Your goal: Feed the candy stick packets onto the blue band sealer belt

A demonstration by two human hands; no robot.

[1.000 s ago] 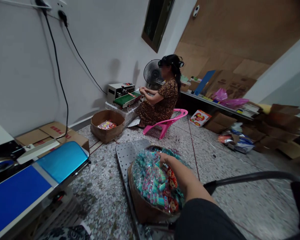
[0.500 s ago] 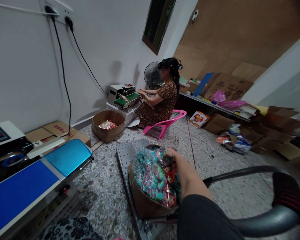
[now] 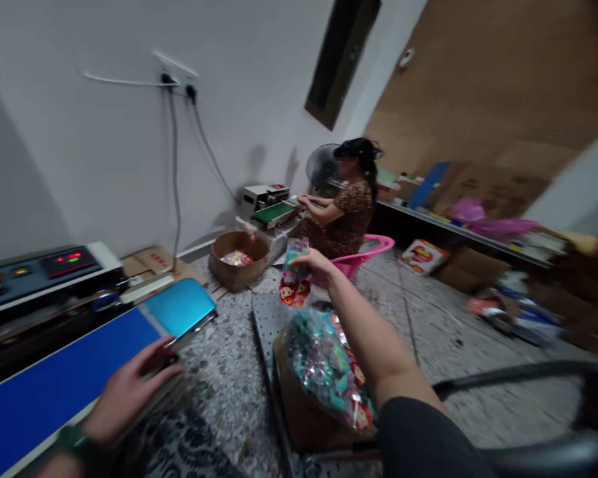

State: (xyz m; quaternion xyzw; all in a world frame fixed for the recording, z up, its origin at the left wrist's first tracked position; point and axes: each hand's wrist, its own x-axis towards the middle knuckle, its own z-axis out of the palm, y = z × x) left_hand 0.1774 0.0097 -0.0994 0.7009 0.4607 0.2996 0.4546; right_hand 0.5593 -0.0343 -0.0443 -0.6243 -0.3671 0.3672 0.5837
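Note:
Between the fingers of my right hand [image 3: 315, 264] hangs a small printed packet [image 3: 295, 292], teal at the top with a red-haired cartoon figure below. It is held above a clear plastic bag [image 3: 323, 365] full of similar teal packets, which stands in a cardboard box [image 3: 299, 418]. My left hand [image 3: 132, 385] is at the front edge of a blue conveyor belt [image 3: 80, 372], thumb and fingers apart, with nothing seen in it. Blur hides whether it touches the edge.
A control panel [image 3: 40, 269] with lit displays stands behind the belt. A co-worker [image 3: 349, 206] sits on a pink chair [image 3: 379, 245] at a green-belted machine [image 3: 274, 212]. Near them is a cardboard box [image 3: 239, 275] of packets. A perforated metal platform [image 3: 266, 315] lies under my box.
My right hand has risen out of the bag with a packet in its fingers. My left hand has come into view by the blue belt. The view has turned left.

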